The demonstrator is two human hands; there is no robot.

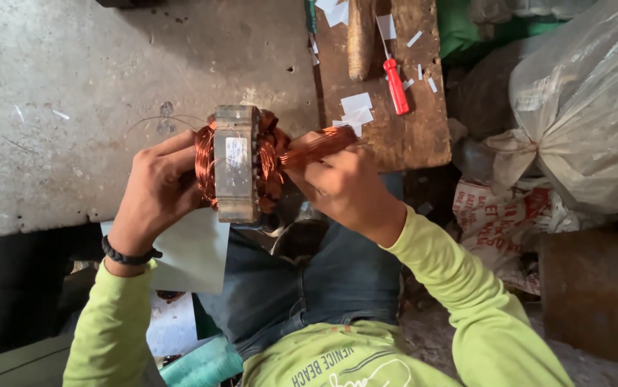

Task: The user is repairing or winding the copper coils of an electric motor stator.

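Copper-wound stator held on edge, bore axis running sideways between hands; left hand clamped on its winding, right hand pinched around copper coil bundle angled up-right.

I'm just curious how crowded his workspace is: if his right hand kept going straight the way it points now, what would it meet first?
The right hand points up and left, gripping a copper coil bundle. It would probably first meet the copper-wound motor stator that the left hand holds, though depth is unclear.

A clear plastic sack bulges at upper right; below it lies a white printed bag (red lettering).
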